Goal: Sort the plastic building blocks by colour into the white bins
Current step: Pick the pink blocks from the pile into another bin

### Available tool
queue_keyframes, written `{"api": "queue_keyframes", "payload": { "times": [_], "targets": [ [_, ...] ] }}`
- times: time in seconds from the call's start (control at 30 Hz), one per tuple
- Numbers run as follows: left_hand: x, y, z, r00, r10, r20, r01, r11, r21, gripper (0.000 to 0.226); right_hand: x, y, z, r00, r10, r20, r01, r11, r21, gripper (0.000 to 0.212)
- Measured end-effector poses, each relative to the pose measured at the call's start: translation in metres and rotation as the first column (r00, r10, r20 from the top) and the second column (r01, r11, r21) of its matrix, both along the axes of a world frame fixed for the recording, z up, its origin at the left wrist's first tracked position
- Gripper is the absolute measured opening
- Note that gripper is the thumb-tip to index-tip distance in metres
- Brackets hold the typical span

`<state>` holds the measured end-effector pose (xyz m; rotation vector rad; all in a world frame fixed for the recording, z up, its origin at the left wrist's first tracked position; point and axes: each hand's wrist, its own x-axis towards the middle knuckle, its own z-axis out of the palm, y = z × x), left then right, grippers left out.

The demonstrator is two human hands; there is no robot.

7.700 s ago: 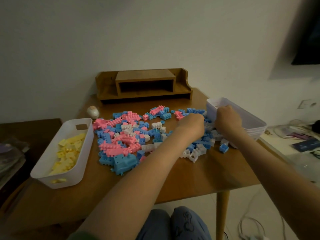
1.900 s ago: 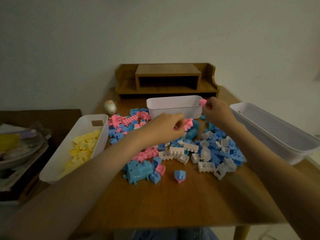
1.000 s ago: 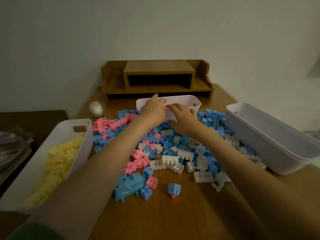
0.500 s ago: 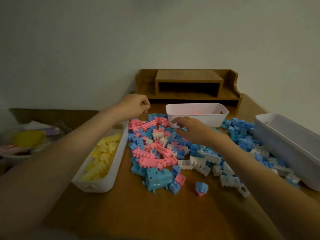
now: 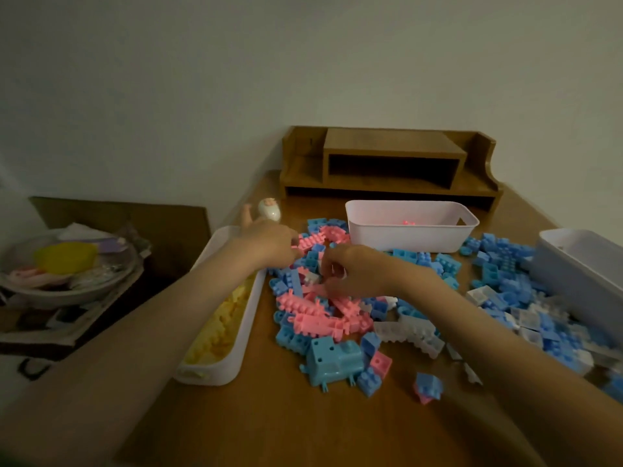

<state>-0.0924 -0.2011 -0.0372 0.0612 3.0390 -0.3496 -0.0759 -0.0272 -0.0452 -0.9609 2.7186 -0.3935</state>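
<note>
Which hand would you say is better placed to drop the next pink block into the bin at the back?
Probably the right hand. It rests on the pink blocks with the back bin just beyond it, while the left hand sits farther over, beside the yellow-block bin.

No text, label, brand, number or sign can be read anywhere in this dim view. The white bins (image 5: 411, 227), the plastic blocks (image 5: 320, 318) and the wooden shelf (image 5: 391, 163) at twelve o'clock show plain surfaces only.
</note>
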Motion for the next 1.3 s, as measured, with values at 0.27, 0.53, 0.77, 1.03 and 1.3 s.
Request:
{"api": "queue_keyframes", "payload": {
  "times": [0.27, 0.53, 0.77, 1.03, 1.3],
  "targets": [
    [-0.002, -0.003, -0.014, 0.994, -0.009, -0.113, 0.025, 0.989, 0.144, 0.031, -0.003, -0.003, 0.008, 0.999, 0.031, 0.045, -0.039, 0.979, 0.199, 0.022],
    [0.001, 0.000, -0.013, 0.988, -0.015, -0.155, 0.048, 0.975, 0.215, 0.035, 0.002, -0.002, 0.016, 0.993, 0.029, 0.118, -0.056, 0.970, 0.237, 0.052],
    [-0.001, -0.002, -0.017, 0.984, -0.023, -0.179, 0.073, 0.957, 0.279, 0.038, -0.001, 0.004, 0.017, 0.993, 0.001, 0.118, -0.015, 0.993, 0.119, 0.053],
    [0.002, 0.015, 0.002, 0.946, 0.177, -0.271, -0.048, 0.903, 0.426, 0.043, -0.015, 0.030, 0.039, 0.968, -0.100, -0.229, 0.082, 0.993, -0.090, 0.033],
    [-0.020, 0.056, 0.026, 0.917, -0.006, -0.399, 0.251, 0.786, 0.565, 0.034, -0.060, 0.071, 0.041, 0.772, -0.581, -0.258, 0.332, 0.715, -0.615, 0.031]
  ]
}}
